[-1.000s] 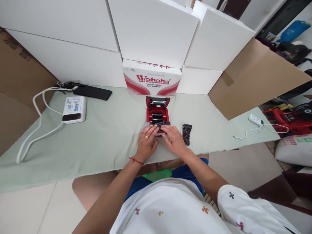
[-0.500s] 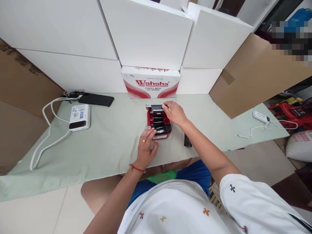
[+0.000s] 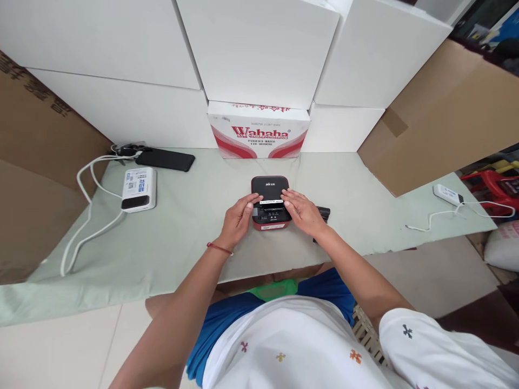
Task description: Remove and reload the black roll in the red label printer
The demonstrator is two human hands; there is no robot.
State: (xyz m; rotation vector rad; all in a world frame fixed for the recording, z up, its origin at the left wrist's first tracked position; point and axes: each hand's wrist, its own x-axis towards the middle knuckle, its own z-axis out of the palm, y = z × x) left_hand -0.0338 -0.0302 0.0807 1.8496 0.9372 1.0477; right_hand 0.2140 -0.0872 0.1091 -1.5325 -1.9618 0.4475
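A small red and black label printer (image 3: 269, 188) sits on the pale green table top (image 3: 190, 227), its black lid down. A white strip shows at its front slot. My left hand (image 3: 238, 218) rests on the printer's left side, fingers curved against the lid edge. On the right side lies my right hand (image 3: 302, 210), its fingers stretched flat over the lid. A dark roll (image 3: 323, 212) lies on the table just right of my right hand, partly hidden by it.
A Wahaha carton (image 3: 259, 131) and white boxes (image 3: 255, 48) stand behind the printer. At the left are a black phone (image 3: 165, 160), a white device (image 3: 139, 187) and its white cable (image 3: 89, 216). A brown carton (image 3: 441, 113) and a white remote (image 3: 447, 194) are at the right.
The printer's lid, open a second ago, is now down. My right hand reached to the lid's back edge and brought it forward; both hands now rest on the printer's sides.
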